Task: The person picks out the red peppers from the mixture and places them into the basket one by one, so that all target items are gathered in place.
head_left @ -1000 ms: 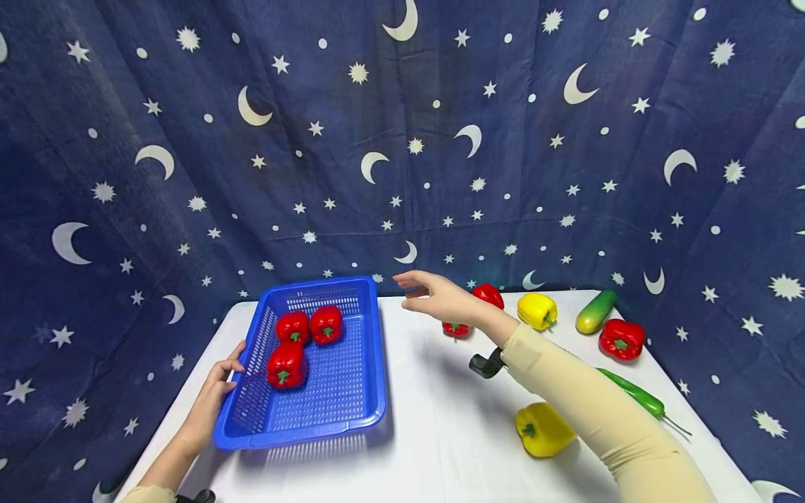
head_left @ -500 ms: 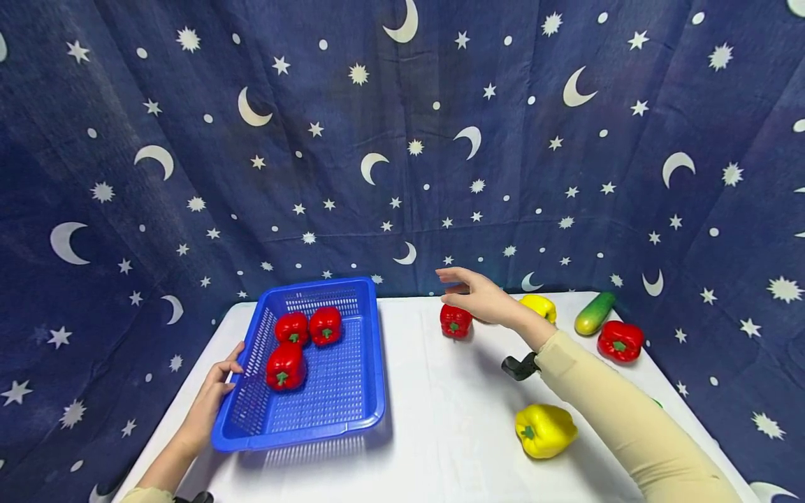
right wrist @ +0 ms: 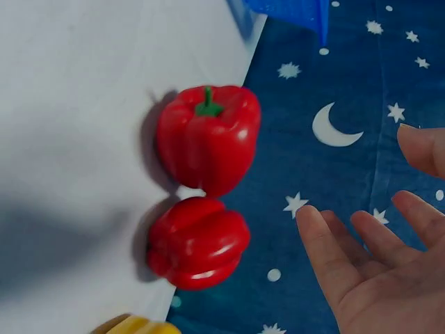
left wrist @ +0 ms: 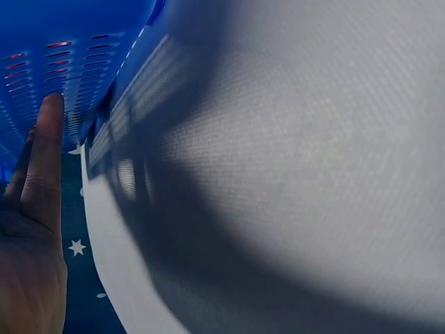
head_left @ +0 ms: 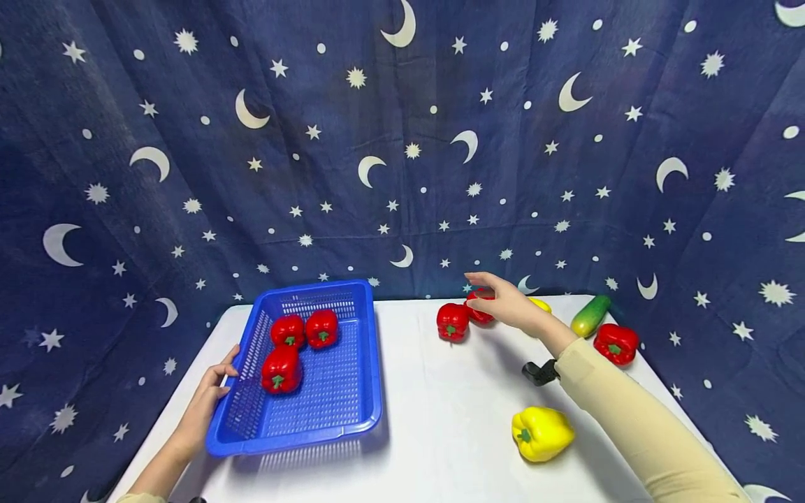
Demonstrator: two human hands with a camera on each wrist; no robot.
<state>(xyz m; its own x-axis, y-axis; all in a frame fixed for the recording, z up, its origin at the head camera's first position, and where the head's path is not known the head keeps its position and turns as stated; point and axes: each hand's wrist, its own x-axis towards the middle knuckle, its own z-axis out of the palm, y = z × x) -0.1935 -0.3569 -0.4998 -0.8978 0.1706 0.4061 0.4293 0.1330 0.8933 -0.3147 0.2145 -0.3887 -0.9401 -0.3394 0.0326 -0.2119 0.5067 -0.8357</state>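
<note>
My left hand (head_left: 200,405) rests against the left side of the blue plastic basket (head_left: 375,370). In the left wrist view, straight fingers (left wrist: 46,146) touch the basket's slotted outer wall. My right hand (head_left: 505,302) is held in the air at the table's back, thumb and fingers spread, holding nothing. Below it in the head view lies a red bell pepper (head_left: 479,316), partly hidden by the hand. Another red bell pepper (head_left: 453,322) sits just left of it. The right wrist view shows both peppers apart from the fingers (right wrist: 325,261).
Three red bell peppers (head_left: 281,369) lie inside the basket. On the table (head_left: 440,412) are a yellow bell pepper (head_left: 542,434), a green-yellow cucumber-like vegetable (head_left: 590,316) and a red pepper (head_left: 617,344) at right. Another yellow pepper (head_left: 540,304) is mostly hidden. A starry curtain (head_left: 402,175) hangs behind.
My right hand has moved right, from near the basket to over the red peppers at the back. The long green chilli seen earlier is now hidden by the arm. The left hand stays on the basket.
</note>
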